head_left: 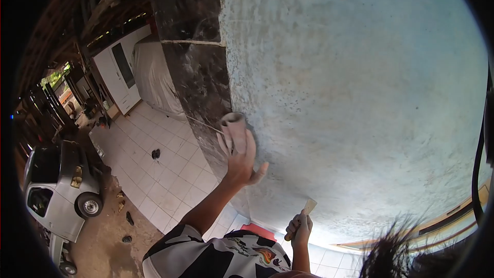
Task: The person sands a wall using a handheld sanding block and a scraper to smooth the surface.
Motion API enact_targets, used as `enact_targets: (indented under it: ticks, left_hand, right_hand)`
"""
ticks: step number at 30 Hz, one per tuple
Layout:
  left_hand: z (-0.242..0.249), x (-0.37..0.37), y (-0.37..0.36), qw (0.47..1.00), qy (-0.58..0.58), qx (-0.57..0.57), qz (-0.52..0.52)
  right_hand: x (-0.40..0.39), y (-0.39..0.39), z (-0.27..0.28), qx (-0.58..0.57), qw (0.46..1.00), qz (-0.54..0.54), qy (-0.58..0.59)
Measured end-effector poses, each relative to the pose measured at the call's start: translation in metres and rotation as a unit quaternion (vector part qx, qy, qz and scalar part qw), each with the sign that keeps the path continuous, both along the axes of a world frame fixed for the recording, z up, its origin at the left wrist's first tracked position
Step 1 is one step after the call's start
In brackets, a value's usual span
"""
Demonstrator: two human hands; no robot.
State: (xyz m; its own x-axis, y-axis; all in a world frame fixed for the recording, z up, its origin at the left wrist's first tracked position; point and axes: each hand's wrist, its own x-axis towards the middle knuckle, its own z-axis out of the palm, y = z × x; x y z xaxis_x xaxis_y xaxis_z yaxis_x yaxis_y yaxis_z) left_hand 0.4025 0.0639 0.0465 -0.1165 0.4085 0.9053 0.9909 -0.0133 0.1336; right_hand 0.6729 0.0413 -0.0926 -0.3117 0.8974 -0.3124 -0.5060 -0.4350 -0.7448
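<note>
Sandpaper block point(234, 131) at frame centre was gripped by the left hand point(242, 167) against the wall point(350, 87); right hand point(299, 226) clutched a scraper point(307, 207); overreaching might have let it slip

No legible text, label, brand or number was found. The print on the shirt point(216, 255) below the wall point(350, 98) showed no readable lettering.

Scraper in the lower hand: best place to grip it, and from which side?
Grip the scraper by its handle, from below. Its pale blade end points up toward the wall, and only the handle end sits low, where the right hand is closed round it. Probably leave the blade end free for wall contact.
</note>
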Motion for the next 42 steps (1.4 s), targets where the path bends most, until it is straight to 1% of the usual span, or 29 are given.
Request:
enact_targets:
  ticks: [1, 2, 3, 4, 5, 6, 7, 8, 10, 12, 13, 14, 16, 18, 20, 21, 22, 24, 25, 26, 28, 30, 32, 34, 36, 38, 39, 40, 42]
  left_hand:
    - [0.001, 0.003, 0.001, 0.989, 0.133, -0.036, 0.052]
    - [0.007, 0.001, 0.007, 0.989, 0.131, -0.027, 0.056]
    - [0.015, -0.006, 0.015, 0.998, -0.026, 0.056, -0.002]
    - [0.029, -0.011, 0.020, 0.972, -0.180, 0.138, -0.061]
    - [0.046, -0.006, 0.025, 0.948, -0.215, 0.198, -0.127]
    - [0.052, -0.005, 0.021, 0.947, -0.215, 0.202, -0.124]
    - [0.055, -0.004, 0.017, 0.993, -0.030, 0.114, -0.024]
    - [0.055, -0.002, 0.014, 0.985, 0.155, 0.017, 0.079]
    - [0.074, -0.004, 0.015, 0.986, 0.125, 0.011, 0.107]
    - [0.114, -0.003, 0.003, 0.994, -0.055, 0.093, 0.005]
    - [0.098, -0.016, 0.030, 0.973, -0.051, 0.200, -0.105]
    - [0.094, -0.020, 0.030, 0.973, -0.048, 0.200, -0.104]
    - [0.085, -0.021, 0.022, 0.985, 0.157, 0.064, 0.012]
    - [0.092, -0.029, 0.024, 0.990, 0.101, 0.093, 0.042]
    - [0.101, -0.023, 0.024, 0.983, 0.043, 0.159, -0.083]
    - [0.096, -0.022, 0.008, 0.976, 0.214, 0.027, 0.009]
    - [0.099, -0.026, 0.009, 0.977, 0.212, 0.029, 0.014]
    - [0.111, -0.042, 0.015, 0.990, 0.042, 0.122, 0.055]
    - [0.119, -0.040, 0.016, 0.982, -0.062, 0.179, -0.017]
    - [0.117, -0.033, 0.011, 0.982, -0.060, 0.180, -0.013]
    - [0.103, -0.018, 0.000, 0.977, 0.215, 0.013, 0.007]
    - [0.104, -0.025, 0.006, 0.981, 0.190, 0.025, 0.021]
    - [0.110, -0.036, 0.011, 0.981, -0.095, 0.159, -0.053]
    - [0.092, -0.018, 0.003, 0.982, 0.187, 0.024, -0.028]
    - [0.087, -0.018, 0.005, 0.986, 0.159, 0.043, -0.030]
    - [0.099, -0.034, 0.014, 0.989, -0.053, 0.136, 0.029]
    - [0.102, -0.030, 0.021, 0.966, -0.130, 0.216, -0.065]
    - [0.097, -0.024, 0.018, 0.965, -0.126, 0.219, -0.073]
    - [0.081, -0.008, 0.007, 0.982, 0.143, -0.002, -0.125]
  right_hand:
    - [0.002, 0.000, -0.003, 0.006, 1.000, -0.003, -0.013]
    - [0.003, 0.001, -0.004, 0.014, 1.000, -0.001, -0.015]
    - [0.006, 0.001, -0.005, 0.008, 1.000, -0.007, -0.022]
    - [0.009, 0.001, -0.006, 0.001, 0.999, -0.013, -0.029]
    - [0.012, 0.002, -0.007, -0.010, 1.000, -0.013, -0.021]
    - [0.012, 0.003, -0.008, -0.006, 1.000, -0.009, -0.022]
    - [0.012, 0.003, -0.007, -0.019, 0.999, -0.021, -0.026]
    - [0.013, 0.002, -0.006, -0.031, 0.998, -0.034, -0.031]
    - [0.016, 0.003, -0.008, -0.020, 0.999, -0.020, -0.039]
    - [0.019, 0.002, -0.008, -0.014, 0.999, -0.007, -0.043]
    - [0.017, 0.002, -0.007, -0.018, 0.998, -0.014, -0.052]
    - [0.014, 0.003, -0.007, -0.022, 0.998, -0.022, -0.060]
    - [0.017, 0.003, -0.010, -0.017, 0.998, -0.004, -0.052]
    - [0.020, 0.003, -0.011, -0.013, 0.999, 0.015, -0.044]
    - [0.015, 0.004, -0.011, -0.035, 0.999, 0.000, -0.034]
    - [0.012, 0.004, -0.013, -0.033, 0.999, 0.003, -0.032]
    - [0.013, 0.004, -0.019, -0.048, 0.999, 0.006, -0.009]
    - [0.016, 0.009, -0.027, -0.058, 0.998, 0.016, 0.009]
    - [0.016, 0.008, -0.029, -0.062, 0.998, 0.008, 0.013]
    - [0.011, 0.007, -0.031, -0.065, 0.998, 0.000, 0.021]
    - [0.009, 0.005, -0.028, -0.061, 0.998, 0.002, 0.017]
    - [0.008, 0.008, -0.027, -0.085, 0.995, 0.003, 0.050]
    - [0.009, 0.007, -0.025, -0.073, 0.997, 0.007, 0.020]
    - [0.000, 0.008, -0.022, -0.053, 0.999, 0.007, 0.000]
    - [-0.002, 0.004, -0.015, -0.083, 0.996, 0.008, 0.020]
    - [-0.003, 0.000, -0.010, -0.076, 0.996, 0.014, 0.042]
    - [-0.007, -0.003, -0.010, -0.069, 0.997, 0.023, 0.036]
    - [-0.014, -0.003, -0.008, -0.059, 0.997, 0.032, 0.032]
    - [-0.026, -0.009, 0.004, -0.052, 0.998, 0.030, 0.011]
